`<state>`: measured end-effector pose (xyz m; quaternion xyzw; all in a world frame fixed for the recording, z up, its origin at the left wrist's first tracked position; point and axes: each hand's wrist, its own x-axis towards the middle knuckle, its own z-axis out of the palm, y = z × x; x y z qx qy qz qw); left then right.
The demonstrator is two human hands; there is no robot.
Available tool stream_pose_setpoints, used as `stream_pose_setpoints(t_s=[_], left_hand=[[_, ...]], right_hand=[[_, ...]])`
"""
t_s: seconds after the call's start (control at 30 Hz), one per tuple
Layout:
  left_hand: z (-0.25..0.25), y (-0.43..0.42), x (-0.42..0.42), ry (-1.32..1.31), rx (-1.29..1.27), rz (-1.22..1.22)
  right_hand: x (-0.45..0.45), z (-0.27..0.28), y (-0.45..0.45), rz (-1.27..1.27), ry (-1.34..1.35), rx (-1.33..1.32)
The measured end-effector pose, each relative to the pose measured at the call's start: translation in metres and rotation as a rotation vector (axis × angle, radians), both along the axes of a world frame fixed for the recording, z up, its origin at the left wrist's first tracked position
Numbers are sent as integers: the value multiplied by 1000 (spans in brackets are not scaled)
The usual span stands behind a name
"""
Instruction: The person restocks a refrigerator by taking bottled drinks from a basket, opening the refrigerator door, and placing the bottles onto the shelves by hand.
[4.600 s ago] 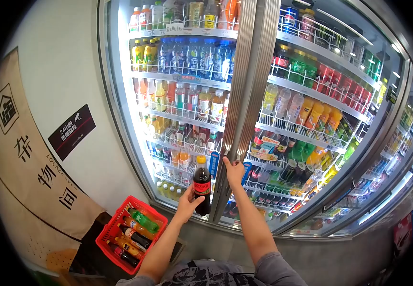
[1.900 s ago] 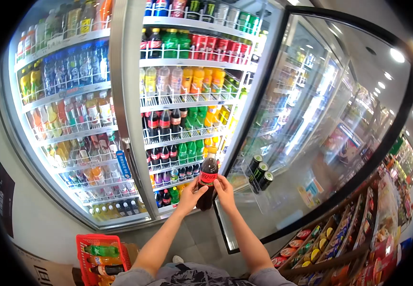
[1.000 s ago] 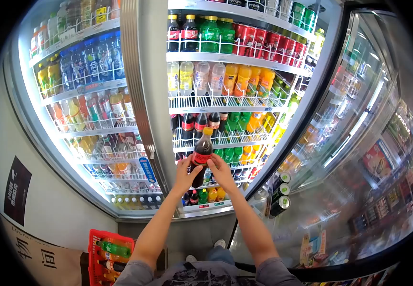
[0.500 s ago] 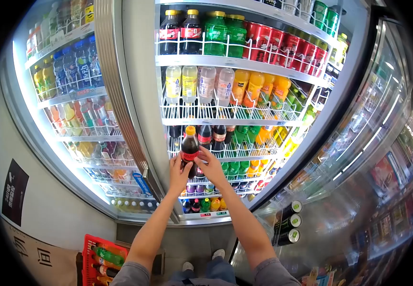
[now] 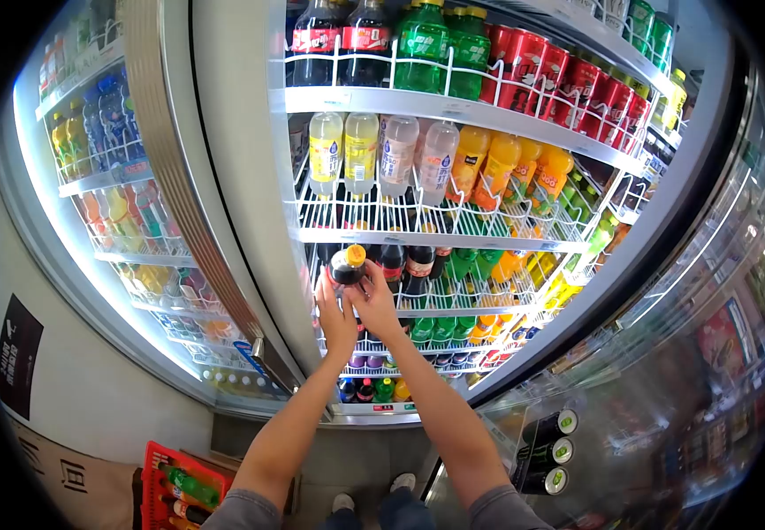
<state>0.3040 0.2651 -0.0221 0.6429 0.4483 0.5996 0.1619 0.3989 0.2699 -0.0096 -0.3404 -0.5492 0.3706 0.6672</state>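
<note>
A dark cola bottle [image 5: 344, 270] with an orange-yellow cap is tilted, its cap toward me, at the left end of a cooler shelf. My left hand [image 5: 337, 323] is closed on its near left side. On its right, my right hand [image 5: 372, 303] grips it with thumb and fingers. The bottle's lower part and label are mostly hidden behind my hands. Just right of it on the same shelf stand other cola bottles [image 5: 418, 263], then green bottles [image 5: 464, 265].
Above is a wire shelf [image 5: 382, 236] holding clear and orange bottles [image 5: 495, 168]. The open glass door [image 5: 630, 371] spans the right, with several black cans [image 5: 548, 453] beside it. A red basket [image 5: 154, 477] of bottles sits at lower left. The door frame [image 5: 254, 221] rises on the left.
The cola bottle has gone from upright to tilted, its cap now facing me. Both hands have moved with it deeper toward the shelf, and my view has come closer to the cooler.
</note>
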Motion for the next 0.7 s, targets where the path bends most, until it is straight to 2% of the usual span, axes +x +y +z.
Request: stream_pose_setpoints(t_s=[0.3, 0.43, 0.5, 0.57, 0.63, 0.67, 0.7], left_hand=[[-23, 39, 5, -42, 13, 67], [-49, 61, 6, -110, -42, 2], [-59, 69, 5, -94, -131, 21], [-62, 75, 3, -166, -154, -46], [-57, 84, 4, -45, -247, 103], [-56, 87, 5, -66, -249, 100], [-50, 88, 6, -148, -287, 105]], right_hand=[[-6, -14, 35, -72, -114, -22], [-6, -28, 55, -122, -173, 64], [-2, -38, 66, -179, -454, -5], [-9, -51, 76, -255, -440, 93], [-15, -42, 78, -315, -504, -84], [-18, -38, 80, -390, -542, -20], [-20, -35, 84, -402, -573, -104]])
